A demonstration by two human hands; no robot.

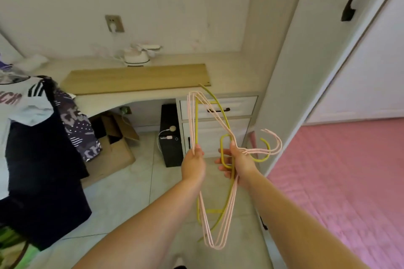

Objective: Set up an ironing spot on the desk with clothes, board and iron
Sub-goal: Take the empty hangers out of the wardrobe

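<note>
A bundle of pink and yellow-green clothes hangers [211, 220] hangs in front of me above the floor. My left hand [193, 166] grips the hangers' bottom bars. My right hand [237, 165] holds them just below the hooks. A flat wooden board [135, 78] lies on the cream desk [236, 72]. A small white iron [136, 57] stands behind the board by the wall, its cord plugged into the socket [114, 24]. A pile of clothes [37, 129], white, dark blue and patterned, drapes over the desk's left end.
Under the desk stand an open cardboard box [113, 146] and a black computer tower [171, 135]. Desk drawers [218, 108] are at the right. A white wardrobe [306, 50] rises on the right, beside a bed with a pink cover [341, 177]. The floor is tiled.
</note>
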